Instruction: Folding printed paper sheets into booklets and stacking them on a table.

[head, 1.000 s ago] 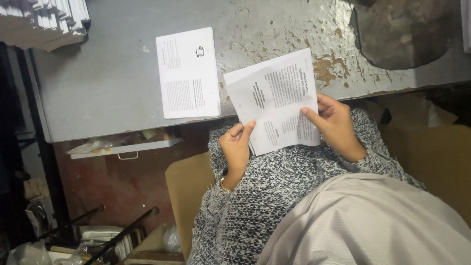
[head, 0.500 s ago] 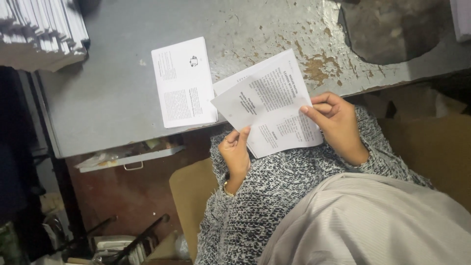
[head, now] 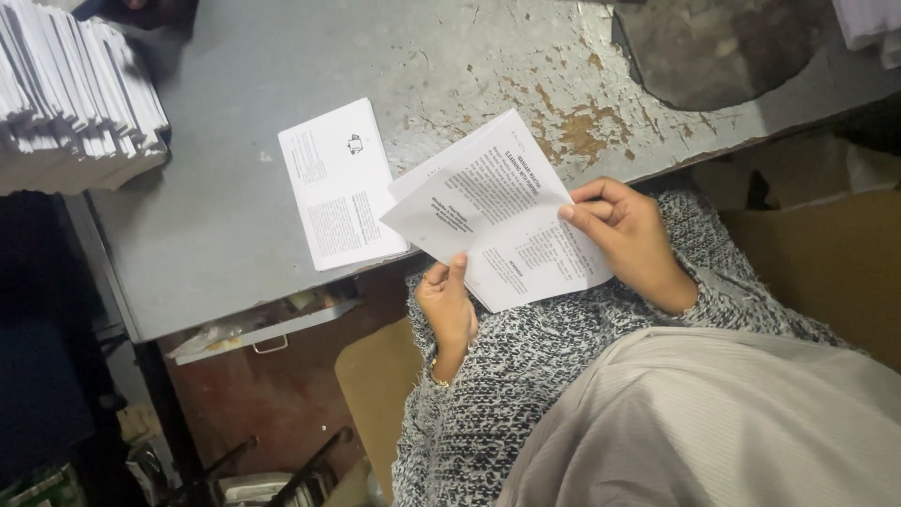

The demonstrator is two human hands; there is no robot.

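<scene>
Right now the person is holding a printed sheet (head: 502, 221) over the near edge of the grey metal table (head: 216, 197), with one flap folded across the rest so that two layers are showing. The right hand (head: 631, 239) is gripping the sheet at its three o'clock edge, thumb on top and fingers curled behind, clamped on the paper. The left hand (head: 448, 305) is pinching the sheet at about six o'clock, thumb and forefinger together on the lower edge; the other fingers are tucked under, and I cannot tell quite how they are lying.

At nine o'clock from the held sheet, just beside it and perhaps slightly overlapped by its corner, a folded leaflet (head: 343, 183) is lying flat on the table. Well apart, at ten o'clock, a stack of folded papers (head: 75, 103) is sitting at the table's far left. At one o'clock a dark round slab (head: 713, 52) is resting on the flaking, rust-spotted paint. Below the table's edge, at seven o'clock, a shallow drawer (head: 267, 324) is standing partly open. Both forearms are wearing speckled knit sleeves (head: 526, 376).
</scene>
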